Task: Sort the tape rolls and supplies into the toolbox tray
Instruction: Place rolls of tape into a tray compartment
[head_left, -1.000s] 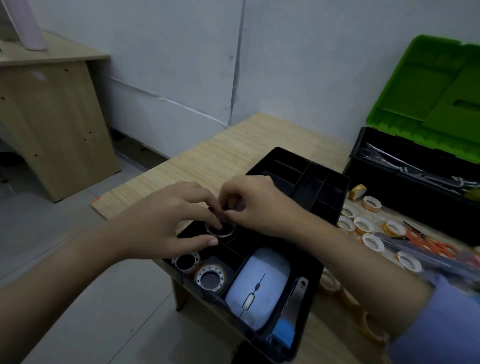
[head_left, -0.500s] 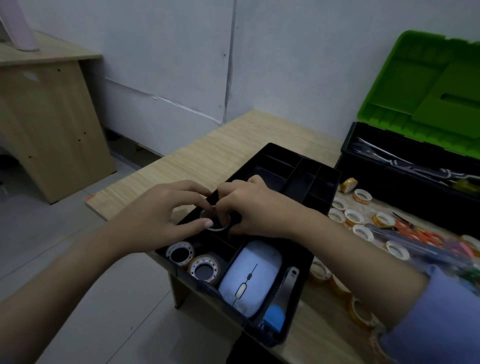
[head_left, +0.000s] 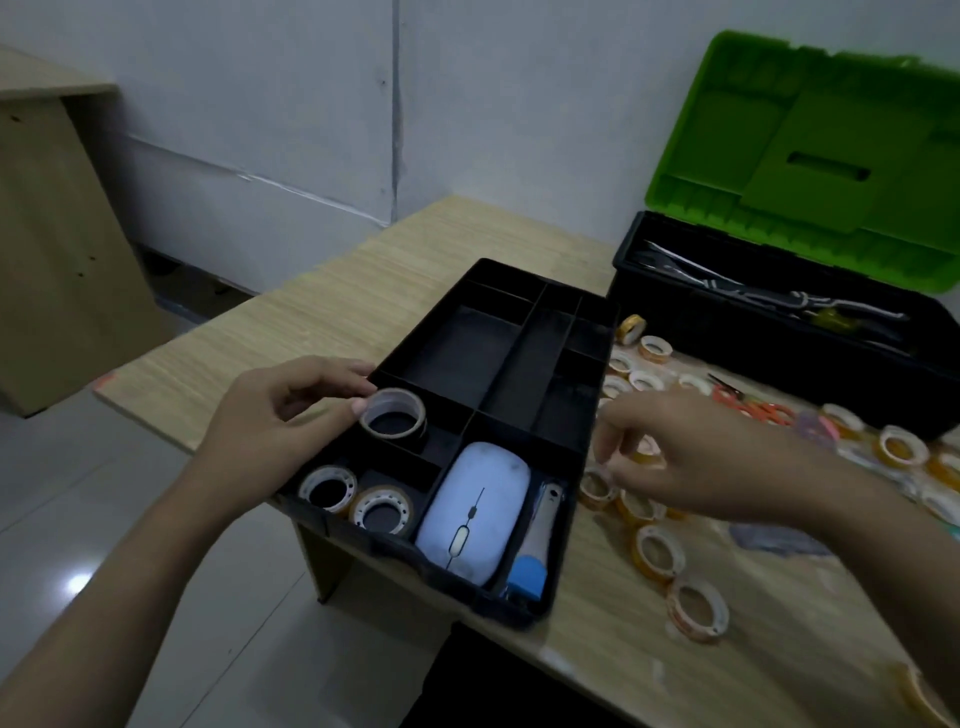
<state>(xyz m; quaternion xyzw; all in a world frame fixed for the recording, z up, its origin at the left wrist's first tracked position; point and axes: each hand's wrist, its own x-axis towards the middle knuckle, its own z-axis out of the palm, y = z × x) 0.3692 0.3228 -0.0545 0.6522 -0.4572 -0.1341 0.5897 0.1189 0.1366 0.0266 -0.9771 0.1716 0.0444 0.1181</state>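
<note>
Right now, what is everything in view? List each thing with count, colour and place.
toolbox tray: one, black, on the table's near-left corner
tape rolls in tray: three, pale, left compartments
mouse: one, white, near compartment
blue-handled tool: one, beside the mouse
loose tape rolls: many, yellowish, on the table right of tray
scissors: one, orange, by the toolbox
toolbox: one, black, green lid open, far right
table: one, light wood
left hand: touching the farthest tray roll
right hand: over loose rolls

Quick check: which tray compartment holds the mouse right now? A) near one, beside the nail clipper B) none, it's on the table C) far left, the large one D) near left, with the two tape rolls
A: the mouse lies in the tray next to the nail clipper.
</note>
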